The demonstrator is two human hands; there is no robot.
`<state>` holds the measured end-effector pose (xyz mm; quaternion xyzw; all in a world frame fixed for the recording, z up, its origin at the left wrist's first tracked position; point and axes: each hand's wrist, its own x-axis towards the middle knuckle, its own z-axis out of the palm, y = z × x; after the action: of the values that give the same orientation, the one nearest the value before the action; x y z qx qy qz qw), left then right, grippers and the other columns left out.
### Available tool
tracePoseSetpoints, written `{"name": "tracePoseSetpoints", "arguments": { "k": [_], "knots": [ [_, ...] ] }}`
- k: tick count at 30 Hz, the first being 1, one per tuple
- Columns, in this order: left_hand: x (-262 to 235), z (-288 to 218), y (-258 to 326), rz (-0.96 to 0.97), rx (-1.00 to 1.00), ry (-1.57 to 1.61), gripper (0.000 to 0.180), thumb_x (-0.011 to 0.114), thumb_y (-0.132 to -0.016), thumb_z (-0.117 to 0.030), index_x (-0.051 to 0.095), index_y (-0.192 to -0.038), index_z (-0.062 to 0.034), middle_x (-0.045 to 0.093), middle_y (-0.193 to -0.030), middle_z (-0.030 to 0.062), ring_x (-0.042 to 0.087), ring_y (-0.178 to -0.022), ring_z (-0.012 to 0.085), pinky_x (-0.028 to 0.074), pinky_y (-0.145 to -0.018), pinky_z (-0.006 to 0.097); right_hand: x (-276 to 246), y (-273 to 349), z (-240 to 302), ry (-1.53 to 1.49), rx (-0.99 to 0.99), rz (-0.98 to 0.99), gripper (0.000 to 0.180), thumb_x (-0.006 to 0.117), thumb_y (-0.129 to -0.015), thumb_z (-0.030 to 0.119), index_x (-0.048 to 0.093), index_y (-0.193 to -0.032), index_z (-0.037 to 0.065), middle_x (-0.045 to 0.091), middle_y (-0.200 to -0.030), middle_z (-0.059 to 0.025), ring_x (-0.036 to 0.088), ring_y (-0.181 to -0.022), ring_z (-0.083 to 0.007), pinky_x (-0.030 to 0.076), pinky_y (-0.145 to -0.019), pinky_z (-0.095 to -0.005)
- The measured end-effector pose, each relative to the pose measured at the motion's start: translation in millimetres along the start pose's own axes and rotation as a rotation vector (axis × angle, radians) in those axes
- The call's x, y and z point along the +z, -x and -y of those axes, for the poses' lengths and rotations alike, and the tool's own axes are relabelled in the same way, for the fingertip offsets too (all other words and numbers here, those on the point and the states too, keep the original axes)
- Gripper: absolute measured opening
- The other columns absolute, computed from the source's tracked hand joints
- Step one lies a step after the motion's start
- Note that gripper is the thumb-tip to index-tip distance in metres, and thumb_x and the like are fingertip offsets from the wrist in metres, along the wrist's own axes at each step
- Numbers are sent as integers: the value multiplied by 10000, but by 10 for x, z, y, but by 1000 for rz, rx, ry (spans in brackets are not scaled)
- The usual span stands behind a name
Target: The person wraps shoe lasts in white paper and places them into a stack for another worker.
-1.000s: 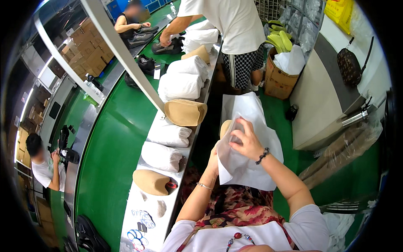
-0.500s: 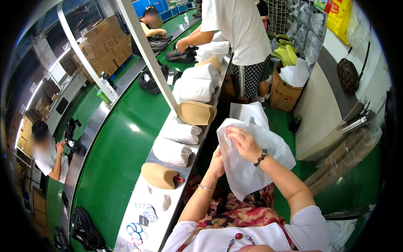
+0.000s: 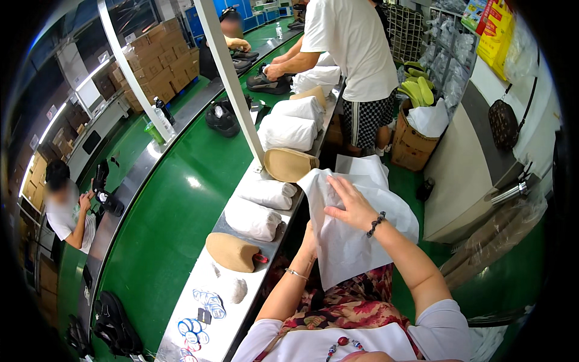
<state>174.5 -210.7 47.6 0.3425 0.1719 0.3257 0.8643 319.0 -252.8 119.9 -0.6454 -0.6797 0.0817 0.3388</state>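
Pressing right hand (image 3: pixel 350 205) flat, open, on white paper sheet (image 3: pixel 350 241); left hand (image 3: pixel 310 238) behind sheet, grip unclear.

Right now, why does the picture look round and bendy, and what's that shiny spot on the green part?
Head view: the fisheye lens curves the green conveyor belt and white post, and leaves black corners. Head view: the bright patch on the belt is lamp glare. Head view: the right hand on the white paper sheet looks sharp.

Single head-worn fisheye view, steeply down and forward, close over the green conveyor (image 3: pixel 175 205).
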Motion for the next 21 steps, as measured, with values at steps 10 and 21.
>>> {"name": "tracePoseSetpoints", "arguments": {
  "k": [10,21],
  "knots": [
    [-43,-155,33,86,-59,-39,308,456,-932,-161,485,-1205,-22,577,-1026,37,582,-845,108,502,-714,242,4,-109,139,66,218,136,1017,698,-667,515,167,-1413,70,464,-1191,-245,505,-1060,-398,433,-887,-404],
    [64,-414,34,306,135,-368,458,586,-837,-44,447,-1273,-25,550,-1134,28,532,-1002,111,442,-859,250,-151,-136,-65,-77,60,-193,1052,791,-536,323,221,-1382,68,481,-1189,-212,501,-1088,-372,423,-909,-400]
  ]
}}
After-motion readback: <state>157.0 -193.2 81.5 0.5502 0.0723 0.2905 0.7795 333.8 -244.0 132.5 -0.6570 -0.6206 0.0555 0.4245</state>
